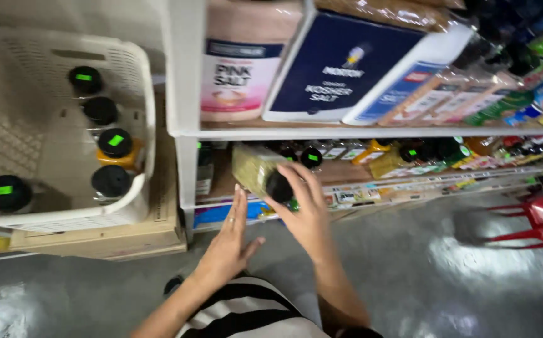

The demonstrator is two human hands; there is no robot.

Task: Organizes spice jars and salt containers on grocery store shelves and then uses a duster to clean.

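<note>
right hand [306,216] is clamped on the black cap of a spice jar [260,172] lying tipped at the lower shelf's [371,188] front edge, bottom pointing up-left, left hand [231,241] open flat just below it

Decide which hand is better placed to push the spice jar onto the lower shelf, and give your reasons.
Probably the right hand. It already grips the spice jar by its black cap, at the edge of the lower shelf. The left hand is open, just below the jar, holding nothing.
</note>
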